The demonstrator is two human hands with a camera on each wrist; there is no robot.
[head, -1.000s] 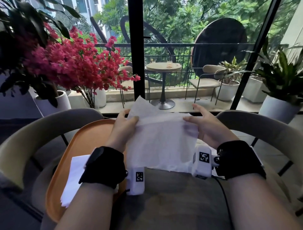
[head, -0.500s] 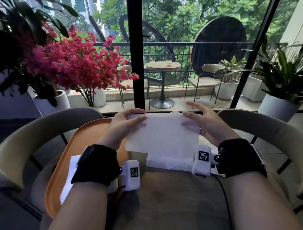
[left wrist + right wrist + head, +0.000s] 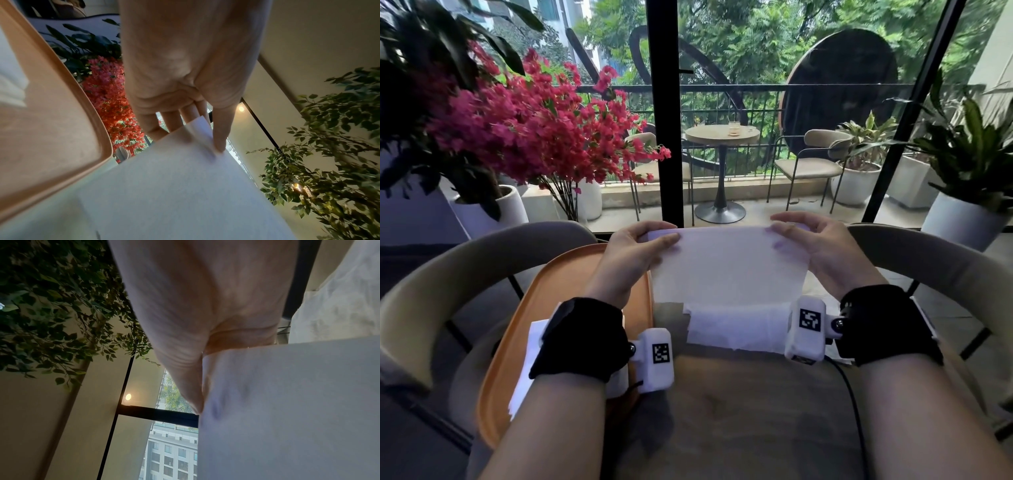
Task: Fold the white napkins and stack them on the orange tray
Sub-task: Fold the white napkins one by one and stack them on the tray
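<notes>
While both hands pinch the far corners of the thin white paper napkin [image 3: 726, 267], left hand [image 3: 631, 260] and right hand [image 3: 822, 253] level, its long folded edge runs side to side, with the oval orange plastic tray [image 3: 558, 284] just beside the left.

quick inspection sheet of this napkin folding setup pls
surface: grey-brown table, bare near the person
job's things: white napkin held up by its two top corners; more napkins lying on the table under it; folded napkins on the orange tray at left
clutter: nothing seen
hands: left hand pinches the left corner, right hand pinches the right corner
cables: black cable runs from the right wrist camera toward the person
surroundings: pink flowering plant, curved chair backs, potted plants, balcony table and chairs beyond the glass
</notes>
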